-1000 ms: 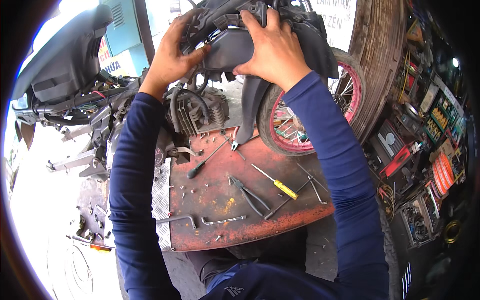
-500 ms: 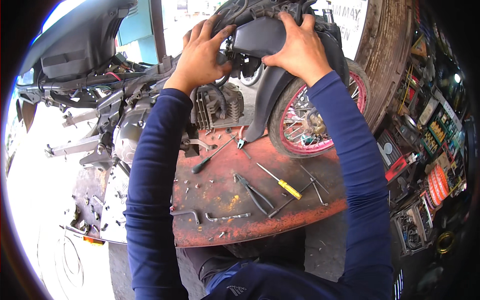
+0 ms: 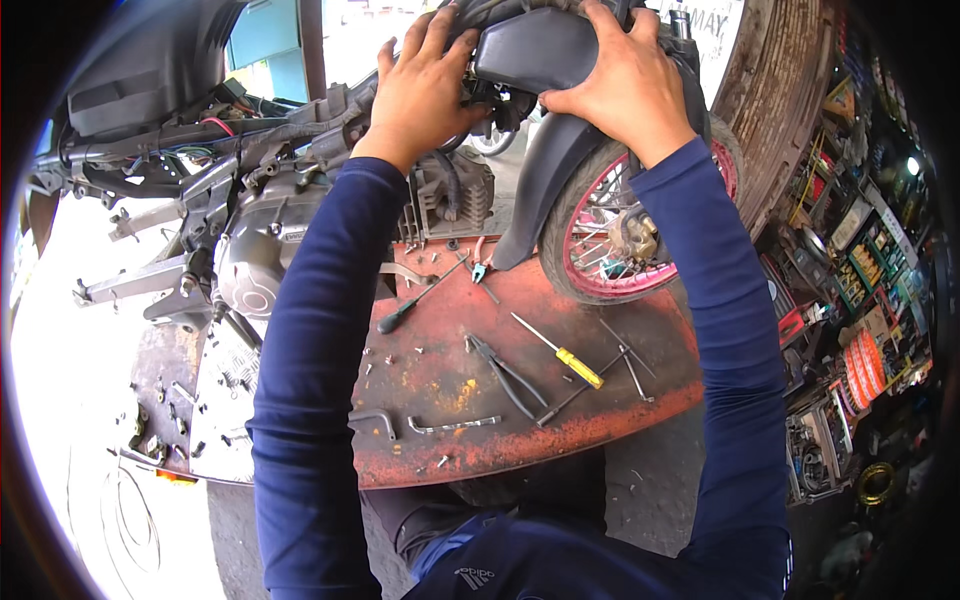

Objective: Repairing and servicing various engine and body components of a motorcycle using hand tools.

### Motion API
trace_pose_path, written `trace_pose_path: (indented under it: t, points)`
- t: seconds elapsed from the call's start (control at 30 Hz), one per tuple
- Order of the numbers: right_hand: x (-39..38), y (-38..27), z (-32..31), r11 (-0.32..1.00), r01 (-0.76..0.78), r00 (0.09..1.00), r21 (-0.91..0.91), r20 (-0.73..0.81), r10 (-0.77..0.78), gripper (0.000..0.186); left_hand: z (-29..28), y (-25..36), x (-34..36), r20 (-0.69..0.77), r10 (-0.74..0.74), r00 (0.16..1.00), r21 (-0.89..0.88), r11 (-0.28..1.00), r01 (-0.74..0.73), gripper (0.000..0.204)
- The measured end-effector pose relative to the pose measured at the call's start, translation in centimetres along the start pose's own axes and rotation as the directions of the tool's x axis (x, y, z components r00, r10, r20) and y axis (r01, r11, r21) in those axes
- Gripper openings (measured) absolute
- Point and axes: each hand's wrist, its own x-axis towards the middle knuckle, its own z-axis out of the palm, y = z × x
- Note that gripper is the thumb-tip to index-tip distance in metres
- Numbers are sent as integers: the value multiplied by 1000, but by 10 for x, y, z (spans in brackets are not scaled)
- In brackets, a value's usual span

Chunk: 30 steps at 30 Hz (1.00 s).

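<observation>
Both my hands are raised to the front of a partly stripped motorcycle, at either end of a smooth black plastic cover point(image 3: 535, 50). My left hand point(image 3: 425, 90) is at the cover's left end, its fingers bent over the dark parts and its thumb tip partly hidden below. On the right end, my right hand point(image 3: 635, 90) grips the cover, thumb at the lower edge and fingers over the top. Under the cover sit the black front fender point(image 3: 555, 175) and the front wheel point(image 3: 620, 230) with its pink-red rim. The finned engine cylinder point(image 3: 460, 195) is below my left wrist.
On the worn red bench point(image 3: 440, 370) lie pliers point(image 3: 505, 375), a yellow-handled screwdriver point(image 3: 575, 368), a dark-handled screwdriver point(image 3: 400, 315), a T-handle wrench point(image 3: 590, 395), a socket wrench point(image 3: 455, 425) and loose screws. Crowded tool shelves point(image 3: 860, 260) stand at the right.
The whole view has shifted slightly, with the bench appearing higher. My left thumb has tucked farther in below the cover's left end. Both hands stay at the cover.
</observation>
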Motion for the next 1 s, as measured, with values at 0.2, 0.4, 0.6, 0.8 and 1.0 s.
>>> trace_pose_path:
  t: [0.2,0.4,0.6,0.8,1.0]
  points:
    - [-8,-3,9,996,45,995,-78,-89,-52,89,-14,24,11,-18,-169,986,-131,978,165,79]
    - [-6,5,1,999,52,999,-8,-7,-52,92,-14,24,18,-70,-56,996,-189,981,42,76]
    - [-12,58,25,945,186,977,269,-152,-149,90,11,32,16,-92,67,993,-61,995,-73,90]
    - [-14,110,46,671,200,957,714,-288,21,67,10,52,27,51,37,998,-142,989,-29,99]
    - [-63,157,104,973,-232,868,9,-450,212,78,11,47,27,38,31,999,-129,991,-25,105]
